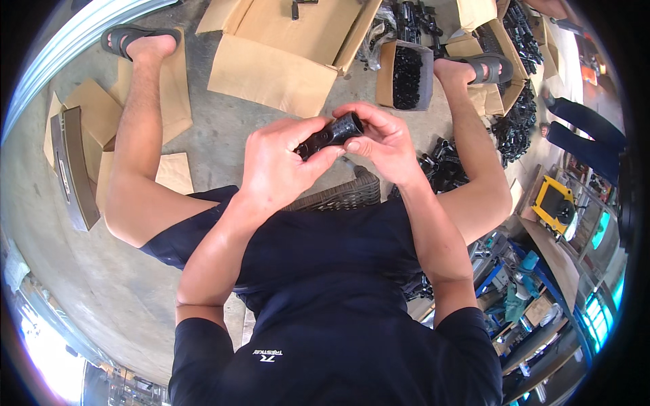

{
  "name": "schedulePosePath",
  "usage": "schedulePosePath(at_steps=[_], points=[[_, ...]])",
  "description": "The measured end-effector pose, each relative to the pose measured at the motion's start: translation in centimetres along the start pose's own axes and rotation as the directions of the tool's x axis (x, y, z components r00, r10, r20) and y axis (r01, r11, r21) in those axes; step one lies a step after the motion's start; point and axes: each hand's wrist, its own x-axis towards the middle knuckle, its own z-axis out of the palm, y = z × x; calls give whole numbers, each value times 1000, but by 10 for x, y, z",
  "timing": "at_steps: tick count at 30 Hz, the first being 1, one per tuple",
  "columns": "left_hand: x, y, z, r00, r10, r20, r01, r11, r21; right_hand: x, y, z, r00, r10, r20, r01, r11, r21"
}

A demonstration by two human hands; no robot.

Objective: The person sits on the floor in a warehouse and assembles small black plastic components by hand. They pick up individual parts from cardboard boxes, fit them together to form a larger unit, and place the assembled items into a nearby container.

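A short, glossy black tubular part (334,133) is held up before me, tilted with its open end to the upper right. My left hand (274,160) is closed round its lower-left part, the thumb lying along the near side. At the open end, my right hand (384,144) grips the part between thumb and fingers, its forefinger curved over the top. Small round marks or holes show on the tube near my left thumb. My fingers hide some of its far side.
A big open cardboard box (271,74) lies ahead with a few black pieces inside. Right of it stands a smaller box (384,74) of small black parts. Black parts (443,164) are heaped near my right leg. Another person's dark-trousered legs (586,139) show at far right.
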Motion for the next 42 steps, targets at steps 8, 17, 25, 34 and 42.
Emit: schedulePosePath(at_steps=[8, 17, 25, 34, 42], points=[[-4, 7, 12, 984, 91, -154, -138, 932, -334, -4, -15, 7, 988, -113, -108, 107, 993, -53], [3, 26, 25, 965, 139, -222, -232, 848, -477, -4, -57, 3, 984, -94, -148, 65, 980, -189], [57, 84, -1, 999, -27, 43, 50, 652, -756, 101, 9, -178, 897, -137, -421, -385, 226, -895], [114, 62, 42, 959, -206, 194, 255, 335, -907, 139, 136, -195, 964, -91, -248, -264, -271, -926], [111, 58, 65, 920, -244, 307, 381, 368, -848, 122, 131, -196, 943, -135, -304, -323, -151, -934]])
